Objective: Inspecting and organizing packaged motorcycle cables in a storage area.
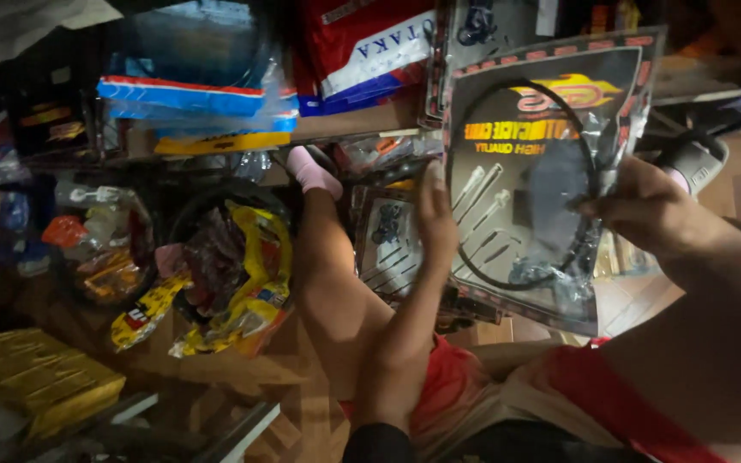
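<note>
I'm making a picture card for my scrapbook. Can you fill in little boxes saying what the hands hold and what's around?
held thing: clear plastic packet with a coiled black cable
left hand: flat against the packet's left edge
right hand: pinching the packet's right side
nearby: yellow crinkly wrappers, similar packets behind
leg: bent knee, pink sock
floor: wooden boards

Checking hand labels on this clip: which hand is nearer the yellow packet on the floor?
Left. The left hand holds the cable package's left edge, closer to the yellow packet; the right hand grips its right side, farther away.
</note>
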